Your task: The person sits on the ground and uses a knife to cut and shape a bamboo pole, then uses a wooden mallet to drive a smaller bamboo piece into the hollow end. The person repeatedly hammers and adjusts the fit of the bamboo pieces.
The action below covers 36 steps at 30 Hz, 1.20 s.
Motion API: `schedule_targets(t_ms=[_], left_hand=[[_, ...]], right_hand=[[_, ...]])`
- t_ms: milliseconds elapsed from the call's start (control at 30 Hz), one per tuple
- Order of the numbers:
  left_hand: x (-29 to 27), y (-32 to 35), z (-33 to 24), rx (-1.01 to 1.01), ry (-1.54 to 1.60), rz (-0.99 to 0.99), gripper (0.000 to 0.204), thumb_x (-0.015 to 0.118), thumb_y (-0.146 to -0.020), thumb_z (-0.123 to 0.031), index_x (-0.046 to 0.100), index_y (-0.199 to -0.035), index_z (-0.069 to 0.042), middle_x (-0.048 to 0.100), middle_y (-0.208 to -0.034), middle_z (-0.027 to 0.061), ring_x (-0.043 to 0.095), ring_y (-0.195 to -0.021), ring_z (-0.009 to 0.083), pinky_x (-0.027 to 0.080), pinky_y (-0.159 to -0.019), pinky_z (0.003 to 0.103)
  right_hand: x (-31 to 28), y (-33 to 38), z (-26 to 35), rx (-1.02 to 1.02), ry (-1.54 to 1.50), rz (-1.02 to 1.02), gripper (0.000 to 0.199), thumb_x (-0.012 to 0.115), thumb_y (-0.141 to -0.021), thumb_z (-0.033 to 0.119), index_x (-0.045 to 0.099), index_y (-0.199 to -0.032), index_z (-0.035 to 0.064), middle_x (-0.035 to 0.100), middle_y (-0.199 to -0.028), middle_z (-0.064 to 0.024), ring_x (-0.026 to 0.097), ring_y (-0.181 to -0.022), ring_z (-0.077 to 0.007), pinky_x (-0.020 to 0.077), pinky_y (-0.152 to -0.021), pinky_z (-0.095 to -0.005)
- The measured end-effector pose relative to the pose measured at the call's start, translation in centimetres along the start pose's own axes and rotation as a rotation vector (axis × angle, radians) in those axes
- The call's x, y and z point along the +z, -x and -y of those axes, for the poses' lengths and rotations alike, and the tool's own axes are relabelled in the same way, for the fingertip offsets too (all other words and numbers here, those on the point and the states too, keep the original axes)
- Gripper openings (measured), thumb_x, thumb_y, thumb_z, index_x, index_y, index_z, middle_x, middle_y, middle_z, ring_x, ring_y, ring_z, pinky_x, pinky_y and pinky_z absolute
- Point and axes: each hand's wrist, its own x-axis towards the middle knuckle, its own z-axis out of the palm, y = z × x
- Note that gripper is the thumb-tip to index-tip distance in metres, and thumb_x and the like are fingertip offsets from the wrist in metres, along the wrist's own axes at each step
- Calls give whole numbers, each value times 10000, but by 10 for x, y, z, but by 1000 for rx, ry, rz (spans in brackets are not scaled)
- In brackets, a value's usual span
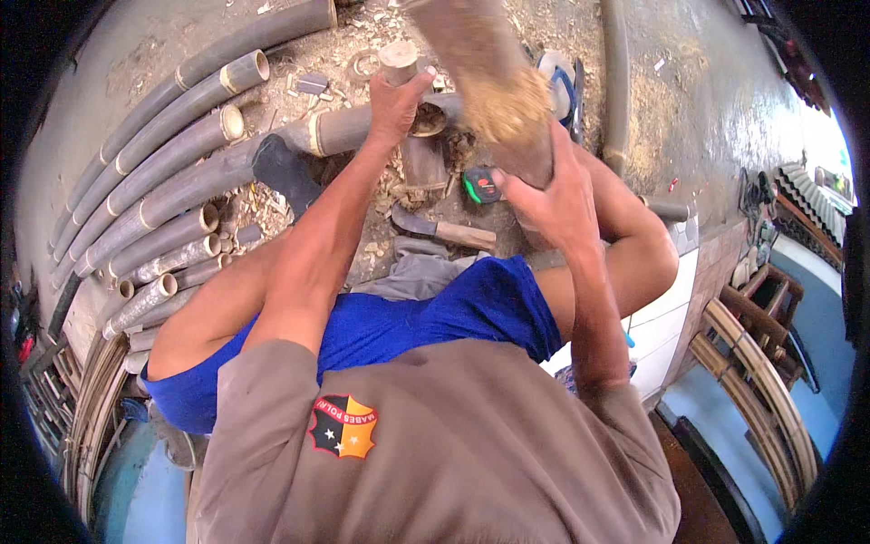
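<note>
My left hand (393,111) is closed round a short, upright bamboo piece (399,56) with a pale cut end facing up. It stands over a long bamboo pole (344,130) lying across in front of me; whether the two touch is hidden. Beside that hand a round, open bamboo end (430,119) shows. My right hand (555,201) grips the lower part of a thick wooden club (509,102), blurred by motion, with a frayed pale band round its middle. A curved knife (453,233) with a wooden handle lies between my legs. Near it is a black and green tape measure (481,185).
Several bamboo poles (172,168) lie side by side at the left. Wood chips (204,54) litter the floor. A sandal (559,83) and another pole (615,86) are beyond my right hand. Bent bamboo strips (757,390) and a wooden rack (766,308) stand at the right.
</note>
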Motion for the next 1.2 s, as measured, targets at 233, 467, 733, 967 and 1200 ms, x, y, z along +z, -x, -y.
schedule_targets(t_ms=[233,467,733,967,1200], left_hand=[[21,31,9,64,-144,129,382,850,-800,-187,695,-1088,10,745,-1011,47,655,-917,97,548,-824,294],[26,57,21,111,62,245,357,837,-800,-117,707,-1114,-6,753,-1047,36,662,-935,106,546,-845,331],[36,48,20,244,-225,317,349,819,-804,-121,716,-1124,-28,754,-1095,68,673,-984,128,539,-861,315],[38,29,-21,189,-243,23,391,857,-787,-247,717,-1100,-61,748,-1002,87,673,-911,123,548,-779,335],[-15,0,-91,109,-1546,527,552,787,-772,-168,647,-1305,-135,696,-1050,156,652,-1049,329,578,-796,480]], right_hand=[[5,15,11,208,-360,-116,790,843,-759,246,482,-1418,1,669,-1231,-231,665,-1135,-304,501,-1001,-420],[32,41,1,20,-299,-41,849,837,-749,450,480,-1399,37,709,-1063,-284,705,-1019,-431,561,-865,-484],[31,33,8,172,-353,-83,785,840,-747,379,509,-1334,-23,722,-1053,-260,730,-992,-380,566,-857,-449],[45,39,-14,270,-421,-60,722,831,-775,305,531,-1345,-21,709,-1132,-223,702,-1051,-313,536,-923,-420],[39,44,-28,372,-618,-170,626,799,-835,277,542,-1327,-13,687,-1166,-139,657,-1064,-234,508,-961,-376]])
